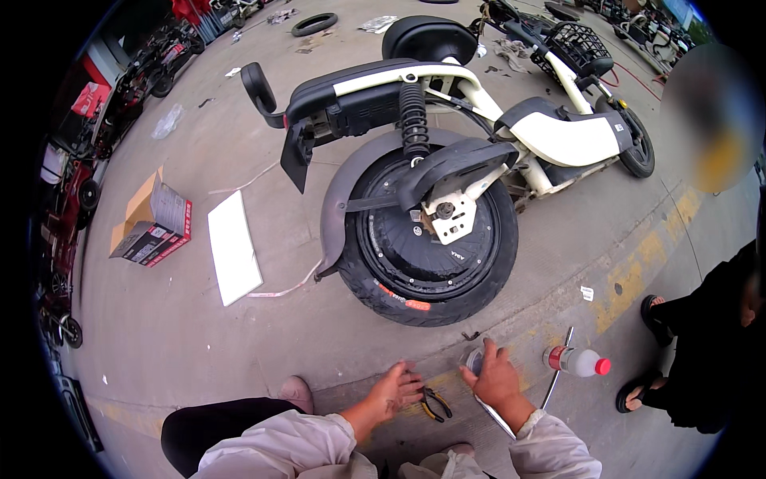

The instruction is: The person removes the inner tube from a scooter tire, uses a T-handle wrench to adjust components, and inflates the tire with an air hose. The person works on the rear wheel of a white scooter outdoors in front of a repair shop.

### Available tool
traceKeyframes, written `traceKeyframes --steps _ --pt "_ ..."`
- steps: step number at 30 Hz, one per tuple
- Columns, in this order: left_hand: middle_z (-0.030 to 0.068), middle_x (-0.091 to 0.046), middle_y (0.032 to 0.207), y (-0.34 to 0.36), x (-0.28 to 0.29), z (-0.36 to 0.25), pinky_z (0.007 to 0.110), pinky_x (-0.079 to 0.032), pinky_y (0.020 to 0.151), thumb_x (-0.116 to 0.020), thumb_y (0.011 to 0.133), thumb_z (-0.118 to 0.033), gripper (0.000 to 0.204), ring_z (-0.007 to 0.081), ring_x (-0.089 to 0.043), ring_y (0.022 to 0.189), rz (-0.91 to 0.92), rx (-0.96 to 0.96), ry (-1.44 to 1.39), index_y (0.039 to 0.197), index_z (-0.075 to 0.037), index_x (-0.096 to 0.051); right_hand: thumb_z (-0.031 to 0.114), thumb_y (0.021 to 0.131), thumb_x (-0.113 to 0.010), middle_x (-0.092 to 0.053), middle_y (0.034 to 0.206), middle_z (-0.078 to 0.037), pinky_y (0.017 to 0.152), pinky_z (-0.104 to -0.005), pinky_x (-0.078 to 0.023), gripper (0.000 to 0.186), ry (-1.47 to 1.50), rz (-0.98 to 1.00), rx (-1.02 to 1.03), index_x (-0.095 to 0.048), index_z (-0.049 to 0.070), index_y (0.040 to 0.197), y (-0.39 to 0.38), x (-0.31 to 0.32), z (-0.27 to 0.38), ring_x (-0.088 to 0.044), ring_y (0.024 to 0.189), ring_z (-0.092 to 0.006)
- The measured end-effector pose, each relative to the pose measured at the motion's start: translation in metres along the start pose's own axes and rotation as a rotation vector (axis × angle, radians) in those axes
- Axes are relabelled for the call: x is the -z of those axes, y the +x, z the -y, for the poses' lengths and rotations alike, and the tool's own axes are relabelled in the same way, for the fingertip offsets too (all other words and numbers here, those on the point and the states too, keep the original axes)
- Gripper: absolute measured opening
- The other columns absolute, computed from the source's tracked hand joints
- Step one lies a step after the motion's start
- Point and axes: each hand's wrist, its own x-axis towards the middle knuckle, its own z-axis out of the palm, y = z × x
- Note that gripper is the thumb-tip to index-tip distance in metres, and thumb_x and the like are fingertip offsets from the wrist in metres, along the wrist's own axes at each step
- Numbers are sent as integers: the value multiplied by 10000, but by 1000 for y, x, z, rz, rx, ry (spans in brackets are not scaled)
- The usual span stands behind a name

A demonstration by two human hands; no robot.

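1. Head view: the right hand [496,380] touches a small round object [474,362] at its ten o'clock; grip unclear.
2. The left hand [391,393], apart, fingers spread, has pliers [444,409] at three o'clock.
3. Seemingly, that object is being handled; lifting calls for a pinch.

Orange and white lettering ran along the lower sidewall of the rear tyre [447,310], and pale characters with a small round emblem marked the black hub motor [391,239]. The opened cardboard box [163,238] carried white print on its dark and red panels. The plastic bottle [576,362] wore a printed red-and-white label; a white paper slip [587,294] on the pavement [263,351] showed small dark print.
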Motion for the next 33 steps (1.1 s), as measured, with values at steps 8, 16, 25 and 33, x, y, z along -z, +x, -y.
traceKeyframes --steps 8,16,25,33 --pt "50 -601 1078 -9 -55 16 341 -493 765 -414 919 -560 517 179 -607 928 278 1 -84 1183 -128 -522 356 821 -655 -456 1175 -356 879 -448 -430 688 455 -169 128 -375 -121 1230 -59 4 42 -507 1058 -456" --pt "86 -633 949 6 -31 -33 388 -525 641 -462 824 -663 640 235 -628 787 380 562 565 1175 -132 -531 238 706 -695 -422 1289 -102 838 -403 -493 620 -357 -48 931 -461 252 1281 -75 23 33 -494 1052 -365" --pt "74 -635 868 10 -16 -41 319 -501 564 -386 851 -666 657 206 -609 632 441 644 714 1163 -110 -545 260 736 -678 -393 1318 -156 721 -398 -540 660 -243 -199 967 -401 219 1335 -78 12 33 -541 1025 -394" --pt "87 -652 806 3 -28 -45 325 -542 506 -352 868 -643 627 219 -635 604 297 257 596 1066 -97 -588 201 680 -730 -450 1233 -234 842 -437 -478 773 -86 -96 629 -346 80 1339 -69 13 43 -519 1032 -417"
